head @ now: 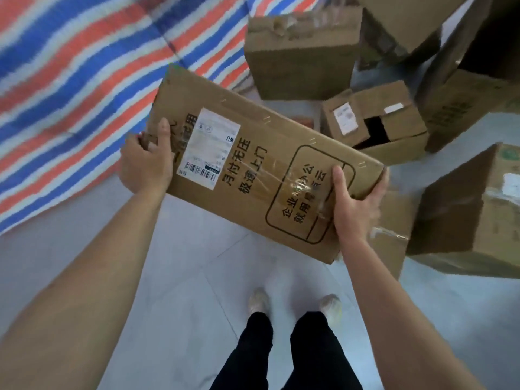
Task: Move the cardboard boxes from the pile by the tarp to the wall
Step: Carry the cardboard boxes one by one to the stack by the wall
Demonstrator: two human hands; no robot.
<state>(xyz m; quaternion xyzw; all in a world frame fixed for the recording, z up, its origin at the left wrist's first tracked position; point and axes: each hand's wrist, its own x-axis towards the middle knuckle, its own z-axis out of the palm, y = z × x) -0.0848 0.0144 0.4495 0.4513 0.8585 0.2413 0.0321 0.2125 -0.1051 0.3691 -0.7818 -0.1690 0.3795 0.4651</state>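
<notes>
Grey tiled floor (pixel 174 277) holds striped tarp (pixel 70 66) and piled boxes (pixel 298 60); left hand (pixel 146 161) and right hand (pixel 356 209) grip one labelled box (pixel 261 175).

One camera gives the only view: it sits on the person's head and faces forward and steeply down. The tilt is strong enough that the wearer's own shoes (pixel 332 306) stand at the bottom centre of the frame, on the pale floor (pixel 180 271). Both forearms run in from the lower corners to the middle, where the left hand (pixel 146 164) and right hand (pixel 357 209) hold a cardboard box (pixel 253 175) close under the lens (the nearest thing, and the sharpest). The wide angle takes in the striped tarp (pixel 70 66) at the upper left and the pile of boxes (pixel 301 57) at the upper right and right edge, softly blurred.
</notes>
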